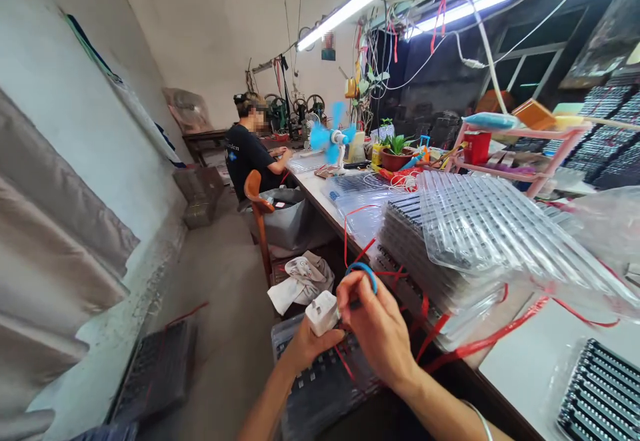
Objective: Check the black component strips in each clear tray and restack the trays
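Note:
My left hand [306,346] is closed around a white plug adapter [323,312], its pronged end facing up and left. Close beside it, my right hand [383,324] has its fingers drawn together on what looks like a pair of scissors; a blue handle loop [364,274] rises above the fingers, and the blades are hidden. The right fingertips are at the adapter's right side; whether they touch it I cannot tell. Below both hands lies a plastic-wrapped stack of dark trays [320,401] with a thin red strap.
Clear plastic trays [495,221] top a tall stack on the table at right, with red straps [493,341] trailing. A black-slotted tray [603,391] lies at the lower right. Ahead are a chair [259,211], a cloth [305,278], a blue fan [334,136] and a seated person [250,151].

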Available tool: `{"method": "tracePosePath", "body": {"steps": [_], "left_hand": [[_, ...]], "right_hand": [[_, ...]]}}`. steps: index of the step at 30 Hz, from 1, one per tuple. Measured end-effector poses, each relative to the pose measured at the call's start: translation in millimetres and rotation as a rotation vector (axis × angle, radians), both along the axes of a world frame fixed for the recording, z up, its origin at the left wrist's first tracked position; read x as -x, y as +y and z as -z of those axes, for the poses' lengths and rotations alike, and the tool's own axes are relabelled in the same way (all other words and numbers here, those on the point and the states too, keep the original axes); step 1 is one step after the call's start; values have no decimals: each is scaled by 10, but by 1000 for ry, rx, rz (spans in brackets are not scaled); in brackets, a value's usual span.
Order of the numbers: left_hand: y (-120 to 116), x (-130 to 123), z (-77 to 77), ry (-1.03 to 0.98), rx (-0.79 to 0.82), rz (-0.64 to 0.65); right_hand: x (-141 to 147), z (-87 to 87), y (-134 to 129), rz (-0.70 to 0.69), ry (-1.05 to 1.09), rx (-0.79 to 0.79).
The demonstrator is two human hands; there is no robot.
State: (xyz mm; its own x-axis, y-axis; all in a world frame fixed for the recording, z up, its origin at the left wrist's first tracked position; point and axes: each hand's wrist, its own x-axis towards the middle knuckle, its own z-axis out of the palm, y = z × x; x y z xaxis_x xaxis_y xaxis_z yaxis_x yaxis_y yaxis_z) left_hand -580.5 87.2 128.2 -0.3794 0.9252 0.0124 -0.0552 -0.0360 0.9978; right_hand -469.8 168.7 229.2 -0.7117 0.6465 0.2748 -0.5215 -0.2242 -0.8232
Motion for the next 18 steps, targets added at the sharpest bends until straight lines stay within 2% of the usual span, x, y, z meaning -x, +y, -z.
{"method": "tracePosePath", "body": {"steps": [2,3,5,8,10,11,13,14,16,18], "left_hand": [[76,25,21,56,7,86],[110,56,14,111,-4,53],[185,171,-38,218,-63,-152],[334,511,-249,267,-185,-533],[458,810,-506,267,-271,-764],[520,956,-667,269,-317,-851],[632,1193,-1037,283,-416,-976],[676,1270,-1233,271,-547,-1017],[734,1313,-1624,292,-736,-963],[745,1211,-1992,295,-791,-853]], "right_hand": [[-29,-140,117,43,92,54],[-51,-176,183,51,108,42],[-92,-155,299,45,8,-88],[-106,112,409,53,-349,-448],[-77,384,461,115,-544,-640],[-55,521,488,151,-606,-687],[4,760,557,190,-677,-697],[44,854,597,185,-690,-679],[162,984,684,139,-686,-634],[338,1058,750,77,-629,-574]]}}
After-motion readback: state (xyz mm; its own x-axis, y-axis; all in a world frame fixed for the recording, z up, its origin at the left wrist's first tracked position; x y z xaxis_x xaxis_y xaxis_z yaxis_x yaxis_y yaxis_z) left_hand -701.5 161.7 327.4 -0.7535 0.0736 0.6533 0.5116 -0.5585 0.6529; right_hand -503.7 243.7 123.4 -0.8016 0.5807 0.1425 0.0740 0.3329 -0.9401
